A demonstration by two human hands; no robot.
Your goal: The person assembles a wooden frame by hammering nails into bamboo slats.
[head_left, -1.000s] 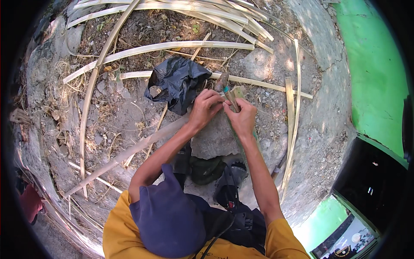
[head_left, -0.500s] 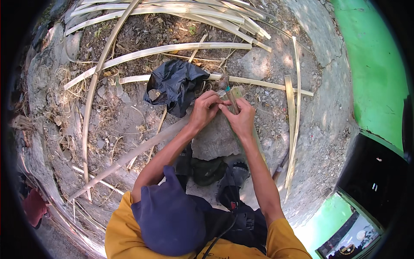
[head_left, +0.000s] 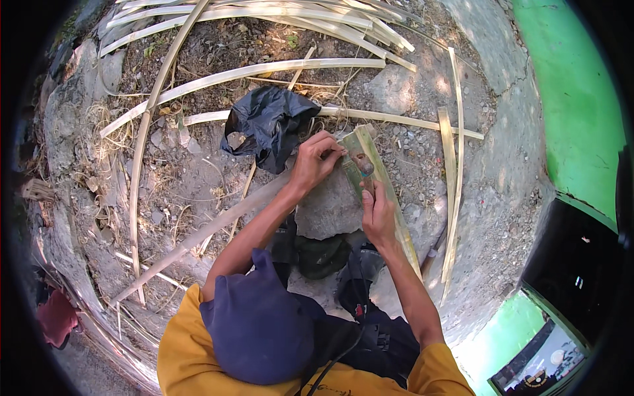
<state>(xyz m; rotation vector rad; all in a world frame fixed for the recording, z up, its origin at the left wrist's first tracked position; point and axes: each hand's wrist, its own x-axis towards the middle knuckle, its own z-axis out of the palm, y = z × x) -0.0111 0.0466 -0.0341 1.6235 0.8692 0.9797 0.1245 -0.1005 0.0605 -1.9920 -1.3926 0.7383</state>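
My right hand is closed round a hammer with a brown, rusty-looking head and a turquoise band below it; most of its handle is hidden by my fingers. The head is over a green split bamboo piece, which slants toward me beside a paler bamboo strip. At the green piece's left edge, my left hand has thumb and fingers pinched together; what is between the fingertips is too small to make out. A long bamboo strip runs from beneath my left forearm to the lower left.
A crumpled black plastic bag lies just beyond my left hand. A flat grey stone slab is between my arms. Several pale bamboo strips lie across the rubbly ground, with more at the far side. A green wall stands at right.
The hammer has come back toward me and slightly right, away from my left fingertips, and its head is now over the bamboo. My right hand has separated from my left, which stays nearly in place.
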